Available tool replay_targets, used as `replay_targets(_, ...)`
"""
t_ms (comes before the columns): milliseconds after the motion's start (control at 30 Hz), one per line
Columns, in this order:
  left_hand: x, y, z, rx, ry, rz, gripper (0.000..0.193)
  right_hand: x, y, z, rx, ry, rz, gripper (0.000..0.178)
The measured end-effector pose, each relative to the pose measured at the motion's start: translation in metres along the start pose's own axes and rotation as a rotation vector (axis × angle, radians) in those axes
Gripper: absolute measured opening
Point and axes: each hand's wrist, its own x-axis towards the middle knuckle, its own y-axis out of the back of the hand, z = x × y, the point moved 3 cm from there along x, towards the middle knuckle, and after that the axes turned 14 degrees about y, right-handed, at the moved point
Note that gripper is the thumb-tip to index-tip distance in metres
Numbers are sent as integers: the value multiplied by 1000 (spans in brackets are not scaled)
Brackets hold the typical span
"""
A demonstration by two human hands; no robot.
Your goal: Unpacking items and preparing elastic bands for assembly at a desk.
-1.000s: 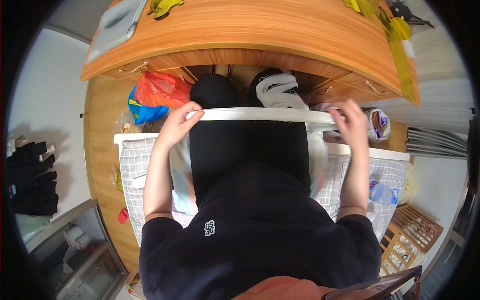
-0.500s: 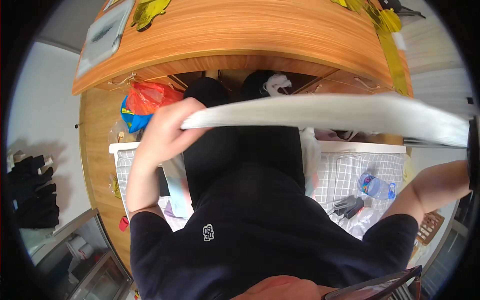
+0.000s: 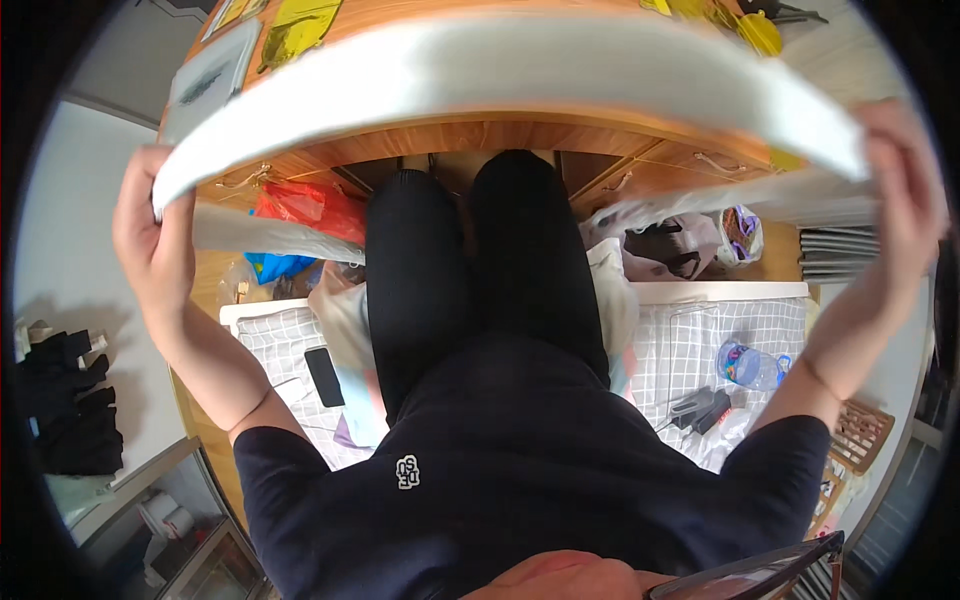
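Observation:
A long white sheet-like strip (image 3: 520, 65), cloth or film I cannot tell, arches high across the view in front of the wooden desk (image 3: 520, 135). Its left end is gripped between the thumb and fingers of my left hand (image 3: 155, 220). At the far right, my right hand (image 3: 905, 180) is closed on the other end, blurred by motion. Below the arch, a greyish, blurred lower part (image 3: 720, 197) hangs near my right hand, and a similar piece (image 3: 275, 237) shows beside my left. My knees, in black trousers, sit below the strip.
Yellow glossy shapes (image 3: 300, 35) and a pale tablet-like panel (image 3: 210, 75) lie on the desk. A red plastic bag (image 3: 310, 208) is under it. Beside me on a checked cover are a black phone (image 3: 323, 377) and a clear bottle (image 3: 752, 366). Bags (image 3: 680, 245) lie right of my knees.
My left hand has moved left and up, spreading wide from my right hand. My right hand has come into view. The white strip has risen from knee level to over the desk.

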Motion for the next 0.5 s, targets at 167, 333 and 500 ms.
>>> replay_targets(167,-41,-37,-65,-53,343,-319,6,-91,-150,-11,391,-309,-106,13)
replay_targets(333,-104,-161,-146,30,592,-563,12,-231,-295,4,434,-740,36,11)
replay_targets(500,-136,-177,-167,-227,596,-181,34,-279,-348,-7,452,-895,175,11)
